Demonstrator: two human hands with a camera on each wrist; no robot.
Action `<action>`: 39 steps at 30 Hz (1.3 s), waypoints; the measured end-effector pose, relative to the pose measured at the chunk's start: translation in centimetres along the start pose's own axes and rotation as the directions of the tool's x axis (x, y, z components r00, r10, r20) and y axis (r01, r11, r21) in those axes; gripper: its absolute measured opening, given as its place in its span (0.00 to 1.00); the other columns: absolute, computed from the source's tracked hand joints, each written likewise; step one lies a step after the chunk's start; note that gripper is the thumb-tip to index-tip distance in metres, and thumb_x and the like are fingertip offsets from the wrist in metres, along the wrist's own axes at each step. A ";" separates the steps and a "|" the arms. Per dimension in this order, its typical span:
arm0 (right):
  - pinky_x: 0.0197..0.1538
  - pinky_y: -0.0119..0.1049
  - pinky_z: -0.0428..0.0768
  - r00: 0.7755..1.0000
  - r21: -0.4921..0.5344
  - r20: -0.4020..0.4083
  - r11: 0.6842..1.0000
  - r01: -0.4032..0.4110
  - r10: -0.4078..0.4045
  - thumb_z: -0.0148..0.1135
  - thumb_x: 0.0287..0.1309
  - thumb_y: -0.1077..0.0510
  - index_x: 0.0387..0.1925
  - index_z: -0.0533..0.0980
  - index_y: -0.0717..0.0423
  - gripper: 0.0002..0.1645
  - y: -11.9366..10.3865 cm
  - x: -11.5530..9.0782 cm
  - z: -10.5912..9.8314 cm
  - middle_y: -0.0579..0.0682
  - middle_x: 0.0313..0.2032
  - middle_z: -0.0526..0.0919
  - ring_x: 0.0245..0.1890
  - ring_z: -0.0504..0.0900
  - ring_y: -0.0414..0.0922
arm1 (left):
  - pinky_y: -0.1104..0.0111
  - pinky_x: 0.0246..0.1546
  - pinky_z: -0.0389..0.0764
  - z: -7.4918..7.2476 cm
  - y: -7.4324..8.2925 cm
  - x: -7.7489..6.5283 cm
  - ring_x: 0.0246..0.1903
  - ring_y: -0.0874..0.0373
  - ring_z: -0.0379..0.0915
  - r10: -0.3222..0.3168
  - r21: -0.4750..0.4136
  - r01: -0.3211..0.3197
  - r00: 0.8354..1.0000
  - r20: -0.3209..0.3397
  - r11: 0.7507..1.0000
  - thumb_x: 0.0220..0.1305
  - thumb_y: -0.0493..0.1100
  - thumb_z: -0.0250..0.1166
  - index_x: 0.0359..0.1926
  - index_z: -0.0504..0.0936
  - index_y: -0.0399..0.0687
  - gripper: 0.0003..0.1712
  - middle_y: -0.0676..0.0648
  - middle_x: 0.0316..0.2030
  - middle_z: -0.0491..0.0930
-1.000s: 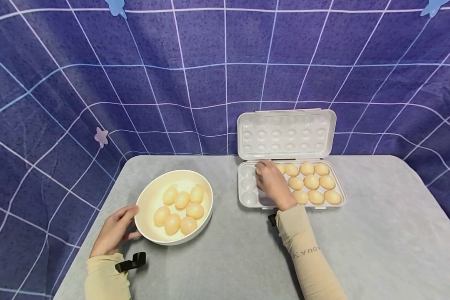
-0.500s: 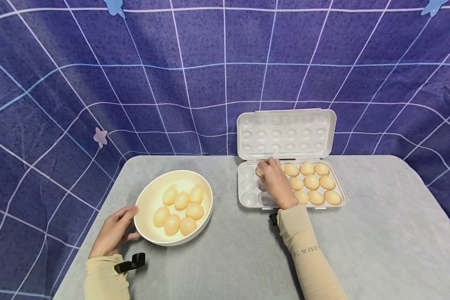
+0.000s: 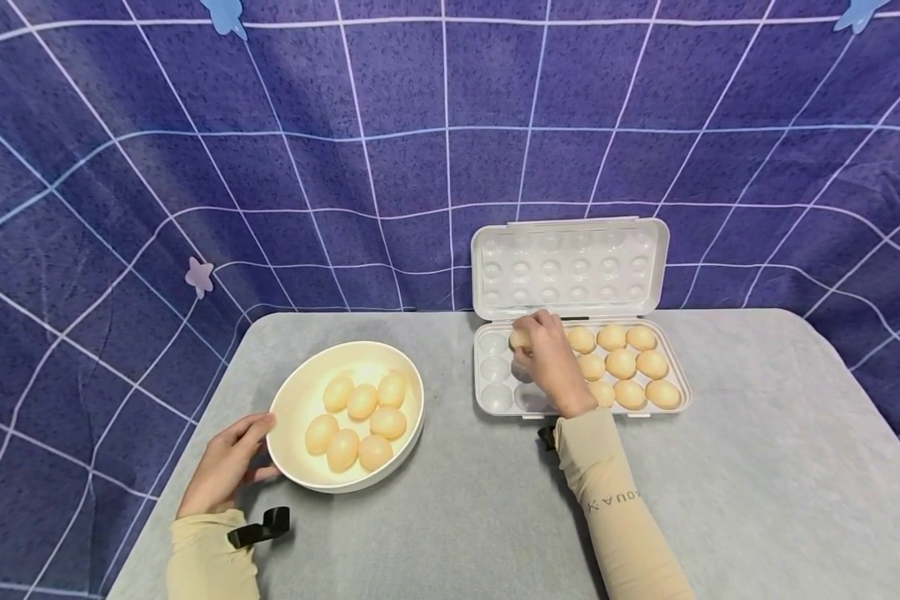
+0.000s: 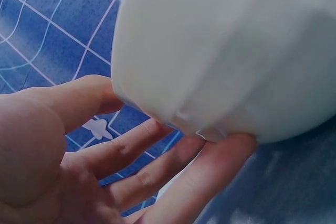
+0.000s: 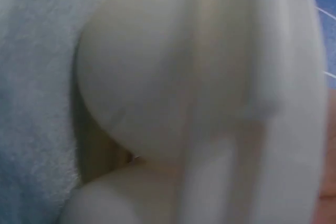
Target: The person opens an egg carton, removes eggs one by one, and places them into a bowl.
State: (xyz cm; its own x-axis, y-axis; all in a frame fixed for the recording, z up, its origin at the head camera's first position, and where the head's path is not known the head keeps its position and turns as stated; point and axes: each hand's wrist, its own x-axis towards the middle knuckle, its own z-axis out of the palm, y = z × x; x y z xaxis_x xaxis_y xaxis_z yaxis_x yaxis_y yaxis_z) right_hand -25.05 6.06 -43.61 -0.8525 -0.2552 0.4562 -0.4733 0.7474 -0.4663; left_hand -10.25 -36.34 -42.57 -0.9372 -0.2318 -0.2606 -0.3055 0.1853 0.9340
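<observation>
On the left of the table, my left hand holds the side of a cream bowl, thumb at the rim and fingers lower on the outer wall. The left wrist view has these fingers against the bowl's smooth outside. Inside the bowl lie several light-brown eggs. My right hand pinches an egg at the back row of a clear plastic egg carton. That egg sits in the second column from the left. The right wrist view is blurred, with pale rounded carton cups up close.
The carton's lid stands raised against the purple gridded cloth behind. More eggs fill the carton's right side, while its leftmost column has bare cups. Both forearms wear beige sleeves with black wrist mounts. The grey table lies beneath everything.
My right hand has shifted slightly to the right, so more of the egg under its fingertips shows. The left hand and bowl stay as they were.
</observation>
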 end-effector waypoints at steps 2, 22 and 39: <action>0.44 0.42 0.73 1.000 0.006 -0.022 1.000 -0.011 0.011 0.65 0.43 0.66 0.42 0.76 0.60 0.19 -0.3 0.1 -0.1 0.56 0.41 0.73 0.42 0.69 0.53 | 0.62 0.34 0.84 0.0 0.0 0.0 0.36 0.66 0.76 0.000 -0.001 0.000 1.000 0.001 1.000 0.65 0.56 0.56 0.64 0.60 0.32 0.37 0.52 0.43 0.73; 0.46 0.35 0.75 0.981 0.118 0.004 0.974 0.193 -0.195 0.67 0.37 0.62 0.39 0.76 0.56 0.21 -7.0 -0.4 -0.2 0.48 0.39 0.72 0.42 0.70 0.45 | 0.58 0.36 0.83 -0.3 -0.5 0.6 0.37 0.64 0.77 -0.006 0.001 0.006 1.000 0.014 1.000 0.61 0.59 0.58 0.63 0.63 0.34 0.40 0.51 0.43 0.74; 0.50 0.30 0.72 0.923 0.094 0.111 0.929 0.359 -0.368 0.64 0.38 0.59 0.40 0.77 0.53 0.19 -14.1 0.1 1.6 0.45 0.39 0.73 0.44 0.69 0.43 | 0.58 0.37 0.83 -0.9 -1.7 1.5 0.39 0.64 0.77 -0.019 -0.005 0.019 0.999 0.039 1.000 0.58 0.62 0.60 0.62 0.64 0.38 0.42 0.51 0.45 0.73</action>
State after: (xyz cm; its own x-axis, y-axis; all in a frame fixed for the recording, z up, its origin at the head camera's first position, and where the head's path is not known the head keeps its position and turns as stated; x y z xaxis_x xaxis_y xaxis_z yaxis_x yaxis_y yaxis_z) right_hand -18.84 -5.44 -38.16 -0.6372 -0.5788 0.5089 -0.7665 0.5444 -0.3406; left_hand -11.01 -37.82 -44.33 -0.9371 -0.1976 -0.2877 -0.3225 0.1756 0.9301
